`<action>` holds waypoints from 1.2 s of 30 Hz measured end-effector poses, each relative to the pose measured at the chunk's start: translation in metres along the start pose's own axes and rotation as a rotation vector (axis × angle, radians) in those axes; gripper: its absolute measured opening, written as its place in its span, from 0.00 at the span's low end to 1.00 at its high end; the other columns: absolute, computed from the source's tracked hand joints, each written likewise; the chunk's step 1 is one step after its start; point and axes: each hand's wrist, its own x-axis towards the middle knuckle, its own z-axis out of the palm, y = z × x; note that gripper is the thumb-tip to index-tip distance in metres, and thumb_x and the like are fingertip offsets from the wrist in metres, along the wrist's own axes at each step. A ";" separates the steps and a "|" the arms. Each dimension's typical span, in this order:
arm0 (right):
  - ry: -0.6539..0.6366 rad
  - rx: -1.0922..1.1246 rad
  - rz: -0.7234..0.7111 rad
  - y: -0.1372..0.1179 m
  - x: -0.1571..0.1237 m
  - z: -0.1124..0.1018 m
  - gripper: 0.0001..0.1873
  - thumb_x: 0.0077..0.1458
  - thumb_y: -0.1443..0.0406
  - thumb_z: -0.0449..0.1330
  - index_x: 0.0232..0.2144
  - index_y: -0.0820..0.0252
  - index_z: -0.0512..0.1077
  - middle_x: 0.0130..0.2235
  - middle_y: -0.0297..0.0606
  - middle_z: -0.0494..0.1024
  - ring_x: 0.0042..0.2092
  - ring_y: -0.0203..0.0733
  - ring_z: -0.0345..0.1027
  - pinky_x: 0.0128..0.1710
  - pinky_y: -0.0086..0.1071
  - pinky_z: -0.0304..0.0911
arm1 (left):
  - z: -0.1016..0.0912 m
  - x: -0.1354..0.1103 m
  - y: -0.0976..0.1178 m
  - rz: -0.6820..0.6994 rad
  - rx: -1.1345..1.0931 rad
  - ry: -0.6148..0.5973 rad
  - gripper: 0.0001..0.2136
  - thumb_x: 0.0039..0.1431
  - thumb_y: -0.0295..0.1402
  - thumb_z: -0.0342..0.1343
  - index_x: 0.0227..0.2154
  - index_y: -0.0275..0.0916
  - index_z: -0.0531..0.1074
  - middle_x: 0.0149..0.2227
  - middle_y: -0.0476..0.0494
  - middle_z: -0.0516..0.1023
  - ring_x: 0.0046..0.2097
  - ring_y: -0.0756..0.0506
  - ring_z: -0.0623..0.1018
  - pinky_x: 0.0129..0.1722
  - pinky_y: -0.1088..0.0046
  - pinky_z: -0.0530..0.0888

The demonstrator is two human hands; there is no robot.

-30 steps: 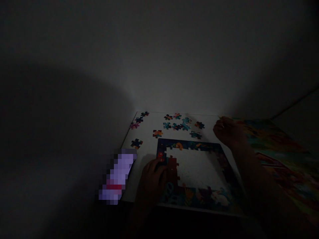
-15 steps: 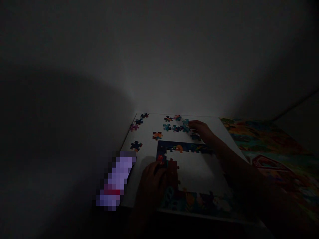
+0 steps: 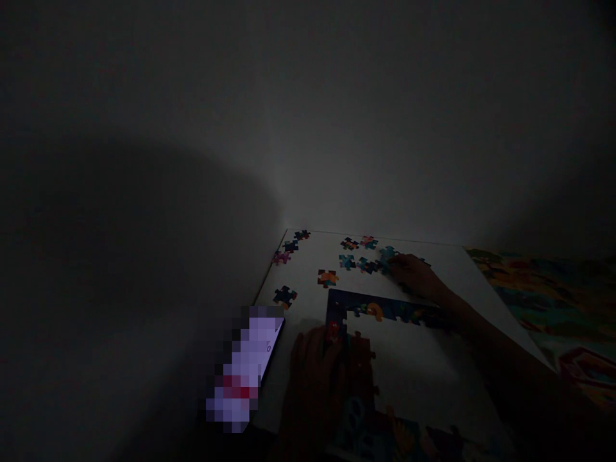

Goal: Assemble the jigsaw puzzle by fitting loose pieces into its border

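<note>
A white board (image 3: 308,273) carries a jigsaw puzzle border (image 3: 385,311) in dark blue with colourful figures, its inside still showing white. My right hand (image 3: 416,276) lies at the far side of the border, fingertips among teal puzzle pieces (image 3: 387,256). Whether it grips one is hidden in the dark. My left hand (image 3: 312,369) rests on the border's left side beside reddish-brown pieces (image 3: 363,366), and it is too dim to see its fingers. Several loose pieces lie beyond the border, among them an orange one (image 3: 327,278) and a navy one (image 3: 285,296).
A phone (image 3: 245,369) with a pixelated, glowing screen lies against the board's left edge. A colourful printed picture (image 3: 543,301) lies to the right of the board. A plain wall rises behind it all, and the scene is very dim.
My right hand has moved from the board's far right corner leftward to the teal pieces. My left hand stays on the border. The whole view has shifted slightly down and right.
</note>
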 end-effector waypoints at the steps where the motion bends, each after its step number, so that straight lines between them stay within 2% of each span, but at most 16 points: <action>1: -0.004 0.000 -0.023 0.001 -0.001 -0.001 0.13 0.52 0.62 0.58 0.38 0.58 0.79 0.42 0.45 0.81 0.45 0.52 0.75 0.47 0.42 0.70 | 0.001 -0.001 -0.001 0.009 0.023 0.000 0.19 0.63 0.26 0.49 0.55 0.45 0.69 0.60 0.41 0.68 0.62 0.39 0.66 0.60 0.47 0.68; 5: -0.016 0.029 -0.073 0.010 -0.003 -0.003 0.15 0.49 0.64 0.59 0.40 0.56 0.78 0.46 0.44 0.79 0.48 0.54 0.74 0.50 0.43 0.69 | 0.004 -0.003 -0.004 0.044 0.084 -0.015 0.21 0.64 0.27 0.49 0.58 0.47 0.67 0.61 0.42 0.68 0.62 0.40 0.67 0.60 0.49 0.68; 8: -0.067 0.073 -0.075 0.015 -0.004 -0.006 0.19 0.47 0.67 0.57 0.43 0.57 0.77 0.48 0.44 0.78 0.51 0.53 0.72 0.50 0.43 0.69 | 0.008 -0.003 -0.007 0.060 0.118 0.018 0.21 0.63 0.27 0.48 0.59 0.48 0.67 0.61 0.43 0.69 0.61 0.40 0.68 0.59 0.49 0.69; 13: -0.087 0.117 -0.049 0.017 -0.001 -0.009 0.19 0.47 0.67 0.58 0.43 0.58 0.76 0.47 0.44 0.78 0.49 0.51 0.73 0.50 0.43 0.69 | 0.011 0.000 -0.016 0.141 0.149 0.009 0.23 0.64 0.27 0.47 0.61 0.48 0.64 0.60 0.42 0.70 0.59 0.40 0.70 0.57 0.50 0.71; 17: -0.106 0.121 -0.069 0.017 0.003 -0.010 0.21 0.44 0.71 0.58 0.43 0.57 0.77 0.47 0.42 0.78 0.49 0.50 0.72 0.49 0.42 0.69 | 0.012 -0.001 -0.023 0.176 0.143 0.003 0.22 0.64 0.30 0.48 0.61 0.48 0.64 0.61 0.42 0.69 0.60 0.40 0.70 0.58 0.51 0.70; 23: -0.134 0.134 -0.049 0.016 0.006 -0.013 0.19 0.46 0.70 0.56 0.42 0.58 0.77 0.47 0.44 0.78 0.47 0.49 0.73 0.48 0.43 0.69 | 0.017 -0.005 -0.027 0.095 0.060 -0.003 0.25 0.65 0.30 0.48 0.64 0.49 0.59 0.62 0.42 0.69 0.61 0.40 0.69 0.59 0.50 0.69; 28: -0.150 0.086 -0.074 0.010 0.003 -0.018 0.18 0.48 0.69 0.56 0.42 0.57 0.77 0.47 0.44 0.79 0.49 0.50 0.73 0.51 0.43 0.68 | 0.010 -0.003 -0.018 0.039 0.041 -0.036 0.25 0.65 0.30 0.49 0.64 0.49 0.59 0.62 0.43 0.68 0.61 0.40 0.69 0.57 0.49 0.71; 33: -0.151 -0.049 -0.143 0.000 -0.001 -0.013 0.17 0.46 0.69 0.56 0.39 0.56 0.77 0.46 0.44 0.79 0.49 0.53 0.73 0.51 0.45 0.67 | 0.002 -0.001 -0.006 0.001 0.065 -0.077 0.24 0.64 0.28 0.48 0.63 0.46 0.62 0.62 0.41 0.68 0.62 0.40 0.67 0.59 0.50 0.70; 36: -0.111 -0.159 -0.216 -0.008 -0.003 -0.004 0.14 0.50 0.67 0.57 0.39 0.56 0.78 0.47 0.46 0.79 0.49 0.55 0.73 0.52 0.48 0.65 | 0.002 0.000 -0.003 -0.001 0.063 -0.067 0.24 0.63 0.27 0.49 0.62 0.46 0.62 0.61 0.40 0.68 0.62 0.39 0.67 0.58 0.50 0.70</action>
